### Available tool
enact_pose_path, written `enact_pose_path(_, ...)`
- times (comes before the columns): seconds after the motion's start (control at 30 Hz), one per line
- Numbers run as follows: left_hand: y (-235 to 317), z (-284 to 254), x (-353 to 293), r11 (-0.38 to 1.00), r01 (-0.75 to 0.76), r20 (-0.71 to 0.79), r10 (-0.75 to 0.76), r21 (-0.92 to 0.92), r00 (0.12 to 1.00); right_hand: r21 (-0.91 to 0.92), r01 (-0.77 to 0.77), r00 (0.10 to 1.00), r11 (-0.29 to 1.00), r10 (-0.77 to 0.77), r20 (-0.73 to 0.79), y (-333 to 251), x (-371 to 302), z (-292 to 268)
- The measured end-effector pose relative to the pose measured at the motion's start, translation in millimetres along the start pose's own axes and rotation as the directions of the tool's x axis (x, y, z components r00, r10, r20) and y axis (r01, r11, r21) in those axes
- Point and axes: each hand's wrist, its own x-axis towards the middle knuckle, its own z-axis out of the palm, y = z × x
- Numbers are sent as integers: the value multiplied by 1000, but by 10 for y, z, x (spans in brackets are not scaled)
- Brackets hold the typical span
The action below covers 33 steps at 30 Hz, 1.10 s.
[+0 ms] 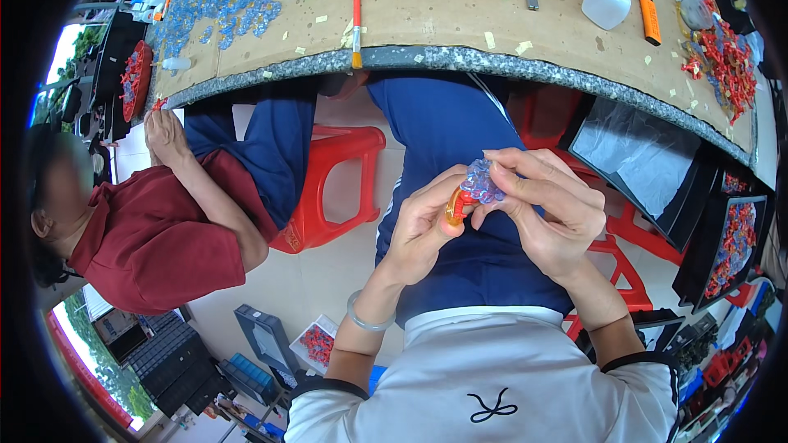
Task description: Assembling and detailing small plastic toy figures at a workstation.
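Note:
Above my lap, both hands meet on one small plastic figure (463, 198) in red and orange with a clear bluish-purple piece (483, 181) at its upper right. My left hand (424, 226) is closed around the red and orange part, thumb along its lower side. The fingers of my right hand (548, 201) pinch the clear purple piece from the right. Both parts touch each other; whether they are joined is hidden by the fingers.
The cardboard-covered table (443, 25) ahead bears clear blue pieces (238, 0), a red-handled brush (357, 16), a white bottle (608, 4), an orange lighter (649, 18) and a pile of red figures (726, 66). A co-worker (164, 221) sits at left near a red stool (336, 184).

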Motion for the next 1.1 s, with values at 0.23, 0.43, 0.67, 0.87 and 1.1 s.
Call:
enact_pose_path(0.23, 24, -51, -6, 1000, 10, 39, -10, 7, 999, -2, 14, 1000, 1000, -14, -5, -10, -8, -21)
enact_pose_path(0.43, 124, -80, 20, 962, -86, 96, 63, 258, 993, 103, -29, 998, 994, 24, 53, 55, -31, -63)
enact_pose_path(0.67, 188, -73, 74, 627, -319, 194, 262, 710, 945, 397, -227, 962, 889, 142, 232, 231, -77, -203)
enact_pose_path(0.87, 179, -34, 68, 544, -346, 214, 292, 764, 932, 472, -291, 953, 832, 209, 218, 274, -133, -201)
enact_pose_path(1.1, 165, -54, 63, 550, -332, 212, 271, 766, 939, 481, -297, 952, 825, 216, 218, 283, -134, -178)
